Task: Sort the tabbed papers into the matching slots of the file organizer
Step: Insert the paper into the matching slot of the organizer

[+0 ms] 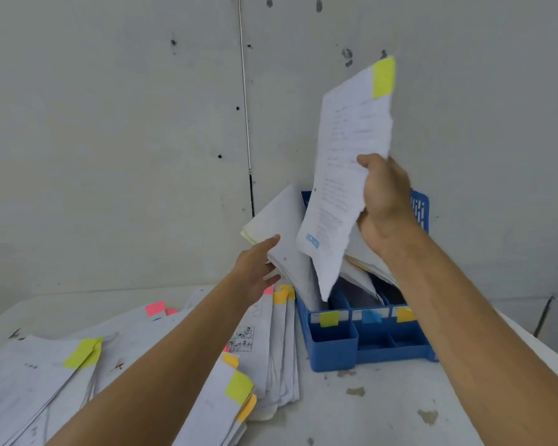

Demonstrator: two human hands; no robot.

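My right hand (385,201) grips a white printed paper (345,175) with a yellow-green tab (383,77) at its top corner. The sheet hangs upright, its lower edge above the leftmost slot of the blue file organizer (368,339). The organizer's front carries a yellow-green label (329,318), a blue label (371,316) and an orange label (405,314). My left hand (258,268) touches the leaning papers (277,226) in the leftmost slot with straight fingers. A spread of loose tabbed papers (136,365) lies on the table at left.
The white table (368,407) has worn spots in front of the organizer. A grey wall (110,123) rises right behind it. Pink tabs (155,308), orange tabs (282,296) and yellow-green tabs (239,386) stick out of the loose pile.
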